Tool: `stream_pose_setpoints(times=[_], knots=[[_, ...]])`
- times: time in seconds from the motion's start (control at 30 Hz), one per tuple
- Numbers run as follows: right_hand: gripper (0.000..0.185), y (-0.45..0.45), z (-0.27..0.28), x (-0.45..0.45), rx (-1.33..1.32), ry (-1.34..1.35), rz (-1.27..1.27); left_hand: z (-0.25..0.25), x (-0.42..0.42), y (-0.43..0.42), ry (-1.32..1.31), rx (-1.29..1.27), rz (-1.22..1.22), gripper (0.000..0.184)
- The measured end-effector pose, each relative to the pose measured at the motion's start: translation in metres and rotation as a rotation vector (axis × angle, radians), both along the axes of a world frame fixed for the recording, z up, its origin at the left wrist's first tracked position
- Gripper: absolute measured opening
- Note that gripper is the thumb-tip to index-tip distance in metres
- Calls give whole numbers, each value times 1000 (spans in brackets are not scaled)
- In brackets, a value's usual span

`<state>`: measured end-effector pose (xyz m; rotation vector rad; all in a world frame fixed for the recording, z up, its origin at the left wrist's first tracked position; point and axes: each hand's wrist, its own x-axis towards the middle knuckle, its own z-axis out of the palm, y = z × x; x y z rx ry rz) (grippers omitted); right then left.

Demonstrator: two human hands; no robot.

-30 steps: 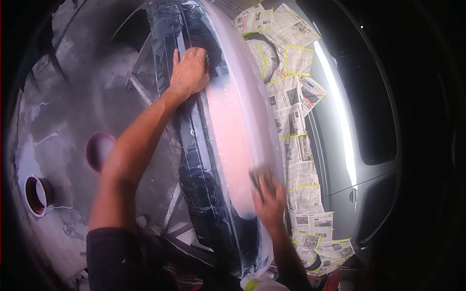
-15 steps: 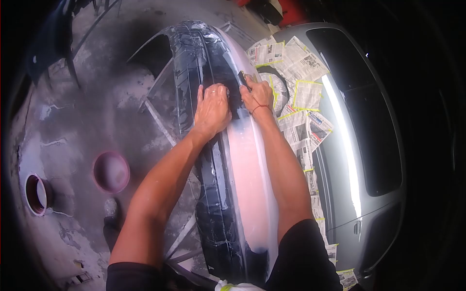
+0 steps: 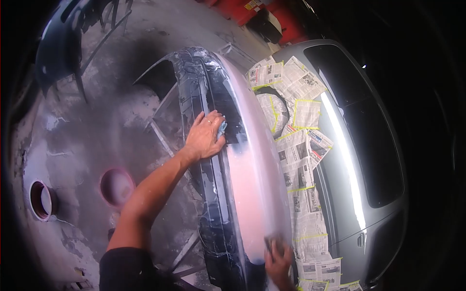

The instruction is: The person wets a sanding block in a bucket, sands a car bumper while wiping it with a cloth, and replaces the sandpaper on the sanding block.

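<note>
A long car bumper [image 3: 250, 194], black with pink and pale grey patches, runs away from me down the middle. My left hand [image 3: 206, 136] rests on its dark upper part, fingers bent around a small crumpled blue cloth [image 3: 222, 129] that shows beside the thumb. Low on the bumper's right side, near the end of the pink patch, my right hand [image 3: 280, 266] grips a small dark sanding block [image 3: 268, 244] against the surface. Motion blurs this hand, and its fingers hide part of the block.
A metal stand [image 3: 160, 138] supports the bumper. On the right is a silver car [image 3: 342, 203] with taped newspaper [image 3: 306, 223] on its side. Two round pink-rimmed tubs [image 3: 117, 187] are on the stained floor at left. Another dark bumper [image 3: 60, 53] stands at the far left.
My right hand has slid from the bumper's far part down to its near right side with the sanding block. The left hand stays on the dark part. The whole view has shifted slightly.
</note>
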<state>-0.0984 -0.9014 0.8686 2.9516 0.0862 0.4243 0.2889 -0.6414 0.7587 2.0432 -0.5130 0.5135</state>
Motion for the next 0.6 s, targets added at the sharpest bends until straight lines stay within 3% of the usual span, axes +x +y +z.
stream_pose_setpoints(times=[0.03, 0.1, 0.2, 0.27, 0.37, 0.4, 0.57, 0.6], knots=[[45, 11, 4, 78, 103, -29, 43, 1, 0, 0, 9, -1, 0, 57], [44, 28, 3, 242, 62, -109, 287, -1, 5, -3, 3, -9, 22, 56], [46, 75, -6, 452, 36, -84, 326, -4, 7, -6, 5, -45, 19, 54], [46, 87, -5, 470, 63, -102, 311, 1, 6, -3, 9, -13, 30, 54], [47, 74, 7, 389, 122, 45, 126, 1, 9, -3, -10, 1, 55, 54], [46, 45, -4, 332, 160, -74, 239, 1, 5, -4, 8, -12, 46, 54], [48, -6, -10, -29, 18, -9, -54, -3, 5, -8, -22, -36, 67, 54], [45, 34, 15, -54, -118, -49, -49, -1, 5, -9, -17, -36, 79, 54]])
